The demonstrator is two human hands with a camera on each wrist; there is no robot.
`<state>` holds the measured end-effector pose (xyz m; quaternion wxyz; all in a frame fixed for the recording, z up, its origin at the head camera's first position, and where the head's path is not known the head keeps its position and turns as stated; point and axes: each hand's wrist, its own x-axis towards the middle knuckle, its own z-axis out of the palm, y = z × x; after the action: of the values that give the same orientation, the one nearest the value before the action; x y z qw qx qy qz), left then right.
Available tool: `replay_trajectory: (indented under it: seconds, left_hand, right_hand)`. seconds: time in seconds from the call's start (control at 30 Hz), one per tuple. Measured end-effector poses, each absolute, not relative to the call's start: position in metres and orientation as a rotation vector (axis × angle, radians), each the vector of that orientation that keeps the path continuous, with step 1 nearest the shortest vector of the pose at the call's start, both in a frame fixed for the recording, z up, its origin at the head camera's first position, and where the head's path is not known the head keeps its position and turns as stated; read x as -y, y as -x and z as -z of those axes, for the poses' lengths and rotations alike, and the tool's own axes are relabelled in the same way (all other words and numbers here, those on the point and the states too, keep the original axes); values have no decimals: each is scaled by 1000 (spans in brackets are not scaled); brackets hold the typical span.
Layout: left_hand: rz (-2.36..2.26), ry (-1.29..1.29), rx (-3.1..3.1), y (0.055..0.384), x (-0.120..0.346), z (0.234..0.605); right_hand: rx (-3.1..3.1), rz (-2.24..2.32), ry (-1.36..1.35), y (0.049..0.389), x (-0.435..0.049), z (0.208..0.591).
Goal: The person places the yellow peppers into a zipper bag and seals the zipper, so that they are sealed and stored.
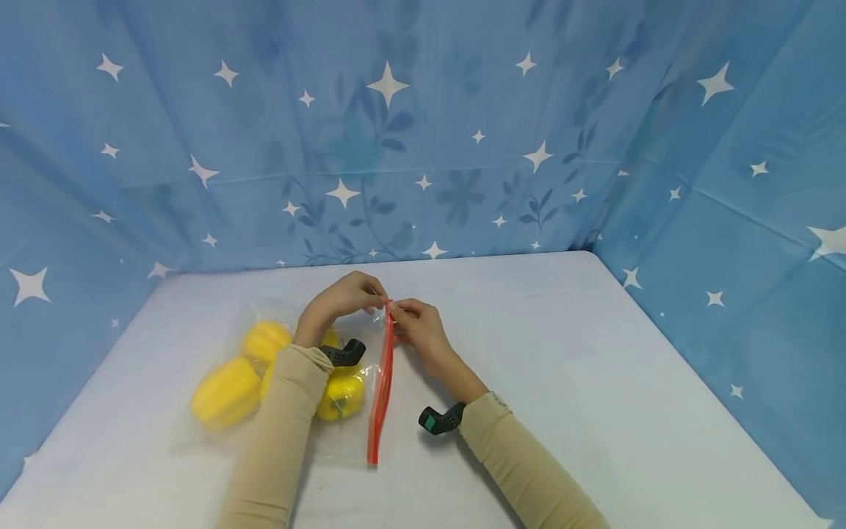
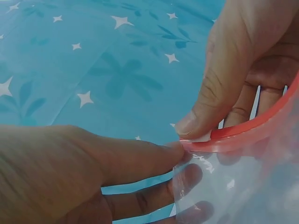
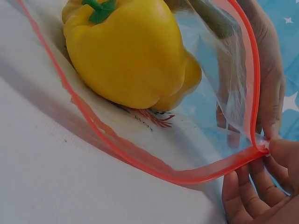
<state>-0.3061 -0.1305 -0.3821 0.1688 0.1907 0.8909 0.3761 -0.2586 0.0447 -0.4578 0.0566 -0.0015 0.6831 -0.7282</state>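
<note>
A clear zip bag (image 1: 340, 444) with a red zip strip (image 1: 380, 397) lies on its side, its mouth to the right. Several yellow bell peppers (image 1: 227, 393) are inside it; one pepper (image 3: 126, 51) with a green stem sits near the mouth. My left hand (image 1: 346, 297) pinches the bag's far top corner between thumb and fingers. Close against it, my right hand (image 1: 423, 330) pinches the same end of the strip, its thumb on a small white slider (image 2: 200, 138). In the right wrist view the two red edges stand wide apart except at that corner.
A white tabletop (image 1: 595, 397) lies under the bag and both forearms. Blue curtains (image 1: 456, 110) with white stars hang behind the table and along its sides. Each wrist wears a black camera mount, such as the right camera mount (image 1: 441, 419).
</note>
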Motion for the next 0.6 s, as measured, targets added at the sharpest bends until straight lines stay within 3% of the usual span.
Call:
replay_trajectory:
  seconds: [0.6]
  left_hand:
    - [-1139,-505,-2579,302,127,380]
  right_hand:
    - [-2110,2202,-35,258,-40,453]
